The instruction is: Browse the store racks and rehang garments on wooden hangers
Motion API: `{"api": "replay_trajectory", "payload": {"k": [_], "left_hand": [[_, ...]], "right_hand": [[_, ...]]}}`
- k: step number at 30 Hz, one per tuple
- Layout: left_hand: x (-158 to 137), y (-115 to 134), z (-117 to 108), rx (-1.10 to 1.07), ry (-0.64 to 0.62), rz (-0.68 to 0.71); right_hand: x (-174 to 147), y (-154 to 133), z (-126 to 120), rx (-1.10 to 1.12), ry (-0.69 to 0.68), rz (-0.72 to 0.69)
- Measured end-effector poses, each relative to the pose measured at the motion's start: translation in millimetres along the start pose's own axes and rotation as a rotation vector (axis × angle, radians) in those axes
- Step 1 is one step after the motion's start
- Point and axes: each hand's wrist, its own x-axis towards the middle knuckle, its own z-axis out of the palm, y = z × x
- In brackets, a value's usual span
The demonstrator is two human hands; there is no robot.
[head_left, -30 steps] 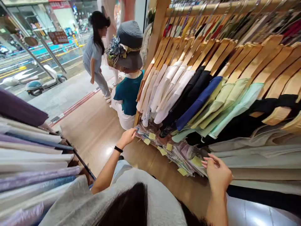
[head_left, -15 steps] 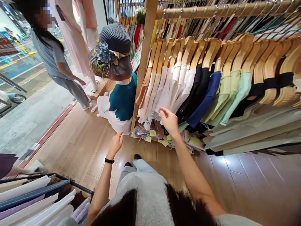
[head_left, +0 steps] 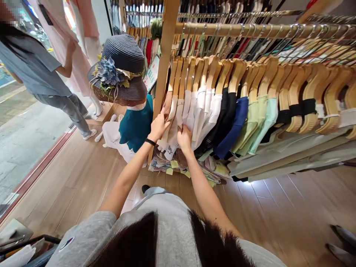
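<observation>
My left hand [head_left: 159,127] is at the left end of a clothes rack, its fingers and thumb closed on the edge of a brown shirt [head_left: 168,101]. Beside it, my right hand [head_left: 184,139] pinches the side of a white shirt [head_left: 180,111] with curled fingers; the fingertips are partly hidden in the cloth. Both shirts hang on wooden hangers [head_left: 182,76] among more white, black, navy, green and mint garments. A black band circles my left wrist.
Left of the wooden post [head_left: 164,48] sits a mannequin in a teal top [head_left: 136,124] and a flowered hat [head_left: 124,52]. A person in a blue shirt [head_left: 36,66] stands by the doorway. Packed clothes [head_left: 164,163] lie under the rack. Another clothes rack [head_left: 30,256] is at lower left.
Both hands have moved to the left end of the rack and taken hold of shirts; the left hand came up from over the floor. The view has turned, and the person at left appears nearer.
</observation>
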Motion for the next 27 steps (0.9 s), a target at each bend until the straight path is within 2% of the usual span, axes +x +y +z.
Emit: {"api": "replay_trajectory", "payload": {"k": [2,4,7,10,15,19,22,27], "left_hand": [[11,-11,-7,0.039,-0.056,-0.026],[18,-26,-15,0.074,-0.056,-0.032],[26,-47,-29,0.086,-0.064,0.050],[35,-60,-40,0.075,-0.134,0.158],[45,-69,-49,0.005,-0.217,0.281],[46,-73,-56,-0.062,-0.218,0.438],[48,-72,-59,0.053,-0.265,0.498],[46,-63,-58,0.178,-0.336,0.508]], "right_hand": [[-1,10,-13,-0.012,0.023,0.018],[-4,19,-29,-0.026,0.035,0.031],[-7,28,-49,-0.080,0.085,0.009],[-8,31,-58,-0.132,0.168,-0.020],[-12,31,-54,-0.159,0.272,0.026],[-18,24,-49,-0.183,0.316,0.090],[-25,12,-45,-0.199,0.365,0.160],[-42,-23,-26,-0.215,0.393,0.199]]}}
